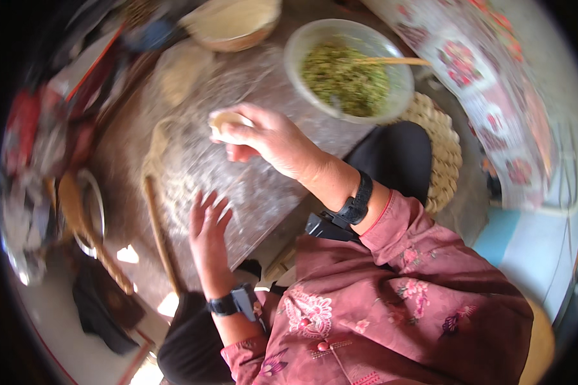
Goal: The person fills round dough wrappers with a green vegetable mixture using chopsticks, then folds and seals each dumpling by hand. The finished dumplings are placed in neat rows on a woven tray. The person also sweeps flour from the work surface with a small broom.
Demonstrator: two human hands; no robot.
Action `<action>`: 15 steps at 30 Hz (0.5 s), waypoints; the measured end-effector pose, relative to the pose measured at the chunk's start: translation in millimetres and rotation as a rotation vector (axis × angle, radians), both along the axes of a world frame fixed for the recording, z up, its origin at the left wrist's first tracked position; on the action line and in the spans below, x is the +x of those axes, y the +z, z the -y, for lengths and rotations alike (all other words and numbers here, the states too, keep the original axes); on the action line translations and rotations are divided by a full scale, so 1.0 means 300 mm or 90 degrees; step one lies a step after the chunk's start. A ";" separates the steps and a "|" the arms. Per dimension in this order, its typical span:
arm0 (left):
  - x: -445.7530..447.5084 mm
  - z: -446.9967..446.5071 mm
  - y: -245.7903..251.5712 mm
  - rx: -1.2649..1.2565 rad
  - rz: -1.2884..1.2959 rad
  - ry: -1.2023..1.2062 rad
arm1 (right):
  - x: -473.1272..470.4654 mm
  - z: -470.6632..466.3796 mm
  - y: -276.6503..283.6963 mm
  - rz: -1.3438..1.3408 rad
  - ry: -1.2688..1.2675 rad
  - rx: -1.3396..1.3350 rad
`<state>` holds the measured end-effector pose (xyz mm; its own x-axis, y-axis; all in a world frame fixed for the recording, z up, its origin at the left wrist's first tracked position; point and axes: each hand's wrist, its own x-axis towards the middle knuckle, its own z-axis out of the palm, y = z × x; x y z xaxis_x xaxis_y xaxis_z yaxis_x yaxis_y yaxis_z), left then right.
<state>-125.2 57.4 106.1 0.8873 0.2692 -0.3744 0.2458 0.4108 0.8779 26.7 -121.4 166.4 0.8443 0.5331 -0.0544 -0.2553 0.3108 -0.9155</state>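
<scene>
Above the flour-dusted wooden board [265, 192], my right hand [265, 137] grips a small round piece of pale dough [232, 120] between thumb and fingers. My left hand [212, 219] is lower, near the board's front edge, fingers spread and holding nothing. Left of it, a thin wooden rolling pin [159, 233] lies with its far end at a patch of loose flour [173, 192]. Beyond my right hand stands a translucent bowl [400, 91] of chopped green filling [344, 79]. A wooden utensil handle [395, 61] crosses its right rim.
A large bowl [236, 45] with a pale, floury inside stands at the far edge, beside a blurred beige mass [178, 74]. To the left lies a wooden paddle [84, 216]. A braided mat [445, 154] is near my right knee, and a flowered cloth [462, 62] borders the right.
</scene>
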 end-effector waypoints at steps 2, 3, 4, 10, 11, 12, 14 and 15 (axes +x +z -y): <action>0.011 0.021 -0.004 0.017 0.007 -0.029 | 0.030 0.126 0.119 0.094 -0.067 0.042; 0.015 0.034 -0.004 0.013 0.017 -0.043 | 0.042 0.201 0.172 0.160 -0.091 0.115; 0.021 0.049 -0.005 0.026 0.011 -0.054 | 0.054 0.292 0.218 0.179 -0.158 0.054; 0.056 0.135 -0.032 0.100 -0.051 -0.112 | 0.005 0.989 0.309 0.316 -0.473 -0.166; 0.063 0.145 -0.040 0.103 -0.069 -0.121 | -0.027 1.099 0.284 0.305 -0.538 -0.227; 0.073 0.159 -0.050 0.108 -0.079 -0.133 | -0.068 1.207 0.254 0.261 -0.582 -0.246; 0.088 0.189 -0.071 0.136 -0.101 -0.161 | -0.153 1.391 0.161 0.149 -0.692 -0.277; 0.102 0.205 -0.084 0.158 -0.100 -0.192 | -0.191 1.465 0.100 0.058 -0.777 -0.291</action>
